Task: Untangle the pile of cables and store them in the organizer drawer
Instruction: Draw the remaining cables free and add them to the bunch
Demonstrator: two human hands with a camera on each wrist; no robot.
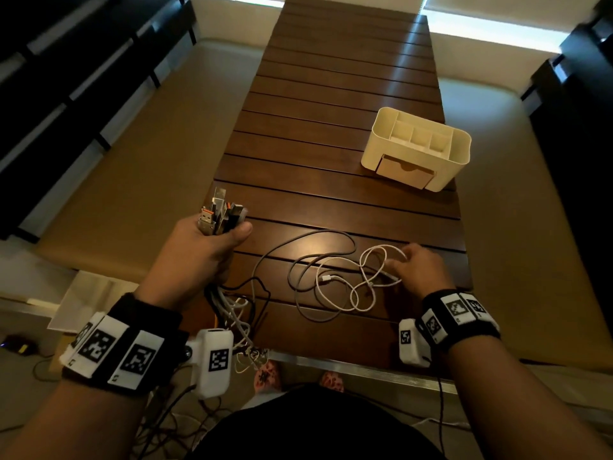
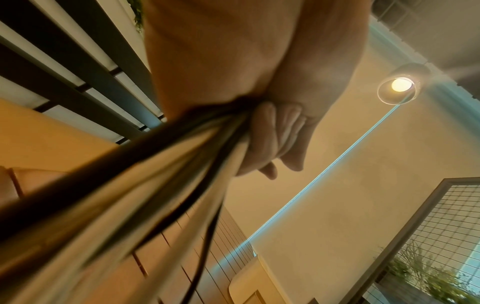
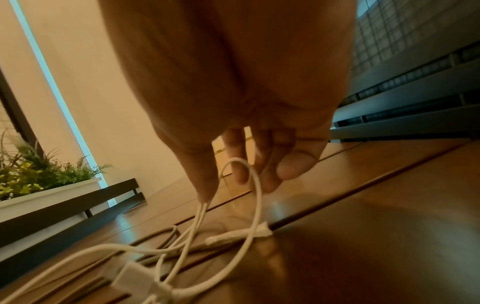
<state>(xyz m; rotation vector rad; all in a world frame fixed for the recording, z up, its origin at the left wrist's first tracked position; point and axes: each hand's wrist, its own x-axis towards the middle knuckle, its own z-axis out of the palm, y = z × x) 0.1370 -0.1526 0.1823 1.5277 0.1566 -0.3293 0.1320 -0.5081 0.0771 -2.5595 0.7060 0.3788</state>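
At near left, over the table's left edge: left hand [image 1: 202, 247] raised, fingers and thumb clamped round a bundle of cables [image 1: 220, 215], plug ends fanned upward above the fist, one with an orange tongue. Below the fist: black, grey and white cords trailing down past the near edge of the table, tangled there. From the left wrist view: same bundle [image 2: 145, 176] streaming out of the closed fist, fingers [image 2: 272, 142] curled tight against it.

On the near centre of the slatted wooden table [image 1: 331, 127]: white cable [image 1: 351, 287] lying in loose loops, one white plug resting free inside the loops; grey cable [image 1: 298, 260] looped round and under it, crossing it in places.

At near right: right hand [image 1: 421, 267] low over the right end of the white loops, fingers bent down and slightly apart. From the right wrist view: thumb and fingertips [image 3: 239, 172] meeting the white cable [image 3: 254, 205], one loop arching up between them, strands hanging from the thumb tip; firm pinch or mere touch impossible to tell.

Toward far right on the table: cream organizer [image 1: 454, 161], divided compartments on top, drawer [image 1: 403, 172] in its near face pushed in, well apart from both hands and all cables.
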